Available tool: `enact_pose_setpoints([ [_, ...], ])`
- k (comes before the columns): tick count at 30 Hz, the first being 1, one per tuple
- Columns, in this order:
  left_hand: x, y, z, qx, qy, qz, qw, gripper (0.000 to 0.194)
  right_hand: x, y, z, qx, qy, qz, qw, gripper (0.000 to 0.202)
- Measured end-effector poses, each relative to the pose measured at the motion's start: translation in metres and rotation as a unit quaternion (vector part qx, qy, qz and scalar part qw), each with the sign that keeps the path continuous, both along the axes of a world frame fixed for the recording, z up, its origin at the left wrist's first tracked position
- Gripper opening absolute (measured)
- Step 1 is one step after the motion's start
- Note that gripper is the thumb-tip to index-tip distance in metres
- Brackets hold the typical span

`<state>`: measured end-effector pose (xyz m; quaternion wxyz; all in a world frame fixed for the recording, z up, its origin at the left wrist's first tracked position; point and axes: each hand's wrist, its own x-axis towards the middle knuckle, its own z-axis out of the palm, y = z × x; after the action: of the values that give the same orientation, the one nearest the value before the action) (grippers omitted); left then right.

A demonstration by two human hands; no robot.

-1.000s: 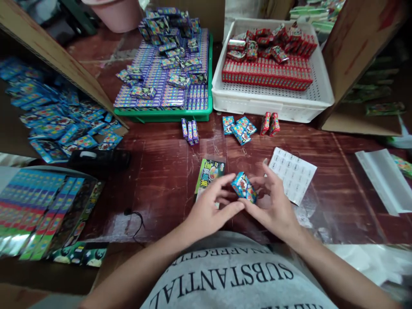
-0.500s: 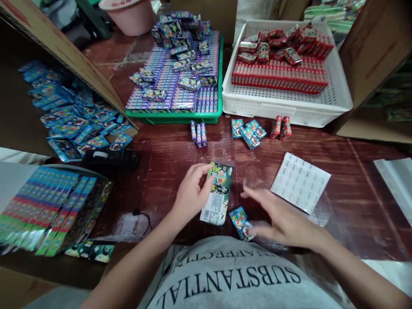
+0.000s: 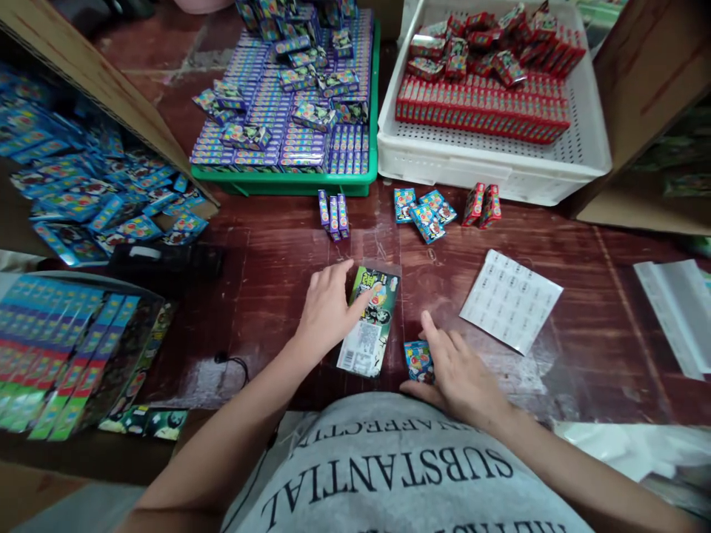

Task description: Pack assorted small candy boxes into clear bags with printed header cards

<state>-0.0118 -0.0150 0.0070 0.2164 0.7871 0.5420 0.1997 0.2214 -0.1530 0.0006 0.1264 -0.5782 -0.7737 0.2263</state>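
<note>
A flat packet with a green and black printed face and a white label (image 3: pixel 364 344) lies upright in front of me. My left hand (image 3: pixel 327 307) rests at its left edge, fingers stretched out and the thumb lying over the print. To the packet's right is a small blue candy box (image 3: pixel 416 361) on the table. My right hand (image 3: pixel 458 366) closes round that box from the right, thumb at its lower edge and fingers by its upper right; the palm hides part of it.
Small purple boxes (image 3: pixel 333 215), blue boxes (image 3: pixel 427 222) and red boxes (image 3: pixel 482 205) stand beyond. Behind are a green tray (image 3: pixel 289 185) and a white tray (image 3: pixel 478 174). A sticker sheet (image 3: pixel 511 302) lies right; cardboard cartons (image 3: pixel 111 89) and striped printed packs (image 3: pixel 67 348) are left.
My right hand has come down onto the blue box, which has shifted slightly away and turned straighter. My left hand stays by the green packet, fingers straighter. The view has tilted down.
</note>
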Motion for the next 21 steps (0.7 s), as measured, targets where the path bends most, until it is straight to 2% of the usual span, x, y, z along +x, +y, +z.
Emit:
enact_pose_setpoints([
  [3, 0.006, -0.005, -0.008, -0.033, 0.024, 0.009, 0.999, 0.093, 0.009, 0.008, 0.003, -0.009, 0.141, -0.049, 0.989, 0.103],
  [5, 0.016, -0.011, -0.010, -0.044, 0.026, 0.015, 0.999, 0.110, 0.021, 0.033, 0.014, 0.005, 0.261, -0.080, 0.962, 0.099],
  [7, 0.027, -0.019, -0.011, -0.051, 0.019, 0.011, 0.998, 0.115, 0.032, 0.071, 0.027, 0.039, 0.341, -0.078, 0.936, 0.099],
  [9, 0.034, -0.027, -0.011, -0.052, 0.006, 0.007, 0.999, 0.113, 0.036, 0.111, 0.032, 0.054, 0.385, -0.028, 0.921, 0.099],
  [12, 0.035, -0.037, -0.012, -0.049, -0.021, 0.018, 0.998, 0.116, 0.027, 0.152, 0.016, 0.012, 0.395, 0.091, 0.914, 0.094],
  [14, 0.032, -0.043, -0.013, -0.052, -0.044, 0.034, 0.997, 0.118, 0.018, 0.161, -0.002, -0.037, 0.375, 0.158, 0.913, 0.088],
  [17, 0.025, -0.048, -0.017, -0.072, -0.096, 0.059, 0.991, 0.110, 0.010, 0.156, -0.017, -0.054, 0.324, 0.180, 0.927, 0.082],
  [19, 0.022, -0.048, -0.020, -0.108, -0.161, 0.079, 0.978, 0.099, 0.010, 0.150, -0.013, -0.048, 0.307, 0.158, 0.937, 0.075],
  [21, 0.021, -0.045, -0.020, -0.156, -0.253, 0.097, 0.950, 0.083, 0.011, 0.148, 0.000, -0.067, 0.325, 0.133, 0.934, 0.066],
])
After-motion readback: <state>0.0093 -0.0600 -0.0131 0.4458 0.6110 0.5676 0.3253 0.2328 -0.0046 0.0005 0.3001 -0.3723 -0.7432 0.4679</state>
